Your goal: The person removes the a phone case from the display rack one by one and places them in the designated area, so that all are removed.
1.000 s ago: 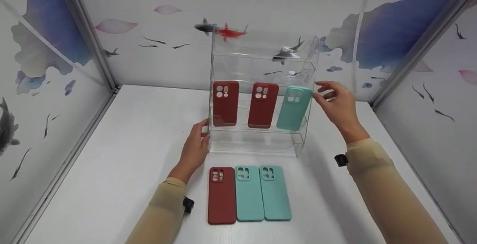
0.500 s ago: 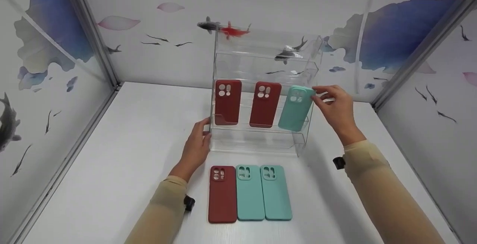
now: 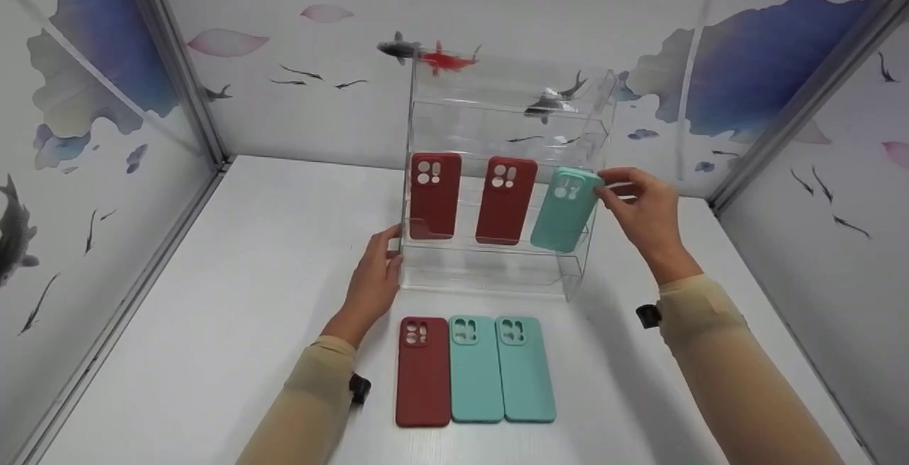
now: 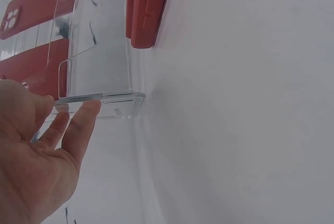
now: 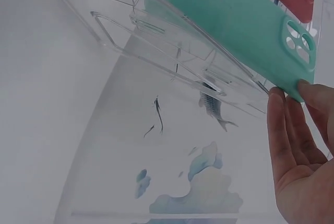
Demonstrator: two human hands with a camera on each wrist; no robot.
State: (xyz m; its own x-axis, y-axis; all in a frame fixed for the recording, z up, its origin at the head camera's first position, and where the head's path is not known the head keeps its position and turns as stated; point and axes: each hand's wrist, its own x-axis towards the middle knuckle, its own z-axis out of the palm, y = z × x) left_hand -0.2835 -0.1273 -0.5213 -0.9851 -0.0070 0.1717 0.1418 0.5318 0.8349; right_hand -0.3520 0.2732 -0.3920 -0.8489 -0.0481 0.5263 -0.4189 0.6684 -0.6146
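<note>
A clear acrylic display rack (image 3: 490,277) with stepped tiers stands on the white table. Two red phone cases (image 3: 435,199) and a teal phone case (image 3: 566,211) lean side by side on one tier; the teal one is tilted, its top toward the right. My right hand (image 3: 645,213) pinches that teal case's upper right corner between thumb and fingers, as the right wrist view shows closely. At the rack's left side, my left hand (image 3: 373,277) holds the edge of the side panel (image 4: 112,97) with its thumb and fingertips.
In front of the rack, a red phone case (image 3: 423,380) and two teal phone cases (image 3: 477,380) lie flat in a row. Printed walls (image 3: 305,121) with metal corner posts enclose the table at the back and both sides.
My right hand has come in from the rack's right side onto the teal case's corner, and the case leans slightly farther right. My left hand stays at the rack's left side.
</note>
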